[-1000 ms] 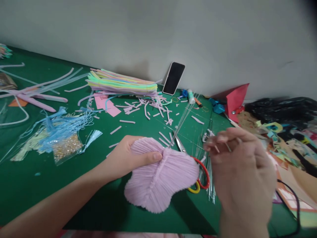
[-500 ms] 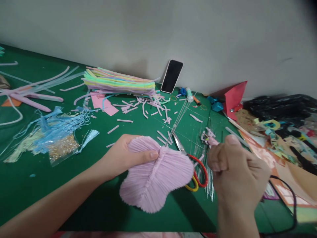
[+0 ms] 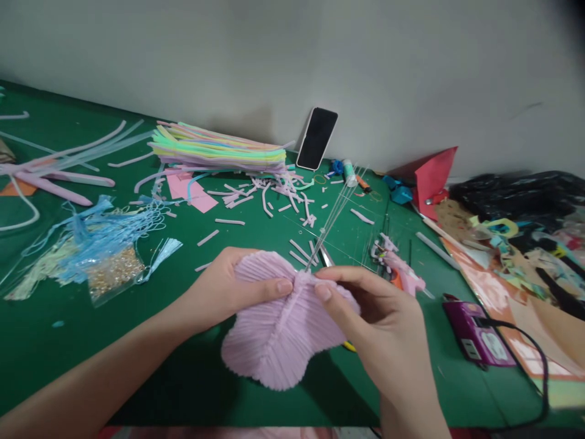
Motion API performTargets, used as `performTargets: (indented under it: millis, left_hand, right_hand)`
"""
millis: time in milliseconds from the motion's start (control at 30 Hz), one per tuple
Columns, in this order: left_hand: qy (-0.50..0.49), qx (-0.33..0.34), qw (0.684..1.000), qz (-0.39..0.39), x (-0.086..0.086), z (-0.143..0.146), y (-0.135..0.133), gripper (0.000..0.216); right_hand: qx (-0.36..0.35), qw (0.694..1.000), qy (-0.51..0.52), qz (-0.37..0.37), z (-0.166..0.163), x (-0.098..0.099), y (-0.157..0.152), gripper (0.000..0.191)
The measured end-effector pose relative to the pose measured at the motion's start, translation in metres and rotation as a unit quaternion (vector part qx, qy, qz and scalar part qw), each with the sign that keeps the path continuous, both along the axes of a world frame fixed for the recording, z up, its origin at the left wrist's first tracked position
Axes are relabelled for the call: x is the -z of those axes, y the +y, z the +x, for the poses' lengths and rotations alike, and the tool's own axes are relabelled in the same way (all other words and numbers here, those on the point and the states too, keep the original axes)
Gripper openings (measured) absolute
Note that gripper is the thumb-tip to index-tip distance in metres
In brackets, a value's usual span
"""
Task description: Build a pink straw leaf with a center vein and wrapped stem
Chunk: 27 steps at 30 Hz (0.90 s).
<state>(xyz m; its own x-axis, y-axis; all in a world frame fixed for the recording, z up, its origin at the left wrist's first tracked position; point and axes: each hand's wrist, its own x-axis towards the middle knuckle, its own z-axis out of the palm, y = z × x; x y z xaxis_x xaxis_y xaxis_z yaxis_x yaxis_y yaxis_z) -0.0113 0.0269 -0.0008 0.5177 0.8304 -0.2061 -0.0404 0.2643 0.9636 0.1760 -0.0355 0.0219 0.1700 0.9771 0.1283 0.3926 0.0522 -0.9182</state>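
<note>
A pale pink leaf (image 3: 278,341) made of pipe cleaners, with a raised rib down its middle, is held above the table. My left hand (image 3: 247,283) grips its upper left side, thumb lying on the front. At the upper right edge, close to the stem, my right hand (image 3: 379,317) pinches the leaf between thumb and fingers. Several thin wires (image 3: 336,210) stick out from the leaf's top toward the back right. Scissors (image 3: 325,255) lie behind, their handles mostly hidden by my right hand and the leaf. A pink glue gun (image 3: 404,271) rests just beyond my right hand.
A bundle of coloured pipe cleaners (image 3: 219,149) lies at the back, with cut pink pieces (image 3: 283,192) before it. A phone (image 3: 317,139) leans on the wall. Left are blue tassels (image 3: 109,238) and a bag of gold beads (image 3: 115,275); right, a purple corded device (image 3: 478,335).
My right hand has moved left from beside the glue gun to the leaf and now pinches its upper edge. The glue gun and purple device are uncovered. My left hand stays put.
</note>
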Motion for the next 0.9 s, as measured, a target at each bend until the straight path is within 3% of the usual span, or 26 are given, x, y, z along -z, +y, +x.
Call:
performTargets:
  millis: [300,600,900]
  left_hand:
    - [0.014,0.008,1.0,0.006,-0.0026,-0.0001,-0.0003,0.016]
    - [0.0,0.015,1.0,-0.004,-0.0018,0.0002,0.0002,0.016]
    - [0.02,0.013,0.999,0.029,-0.0033,0.0012,-0.0011,0.019]
  right_hand:
    - [-0.011,1.0,-0.004,0.021,-0.0056,-0.0012,0.001,0.003]
    - [-0.041,0.988,-0.101,0.106,-0.0082,0.0015,0.0002,0.006]
    - [-0.016,0.991,-0.085,0.101,-0.0035,0.0039,-0.0021,0.005]
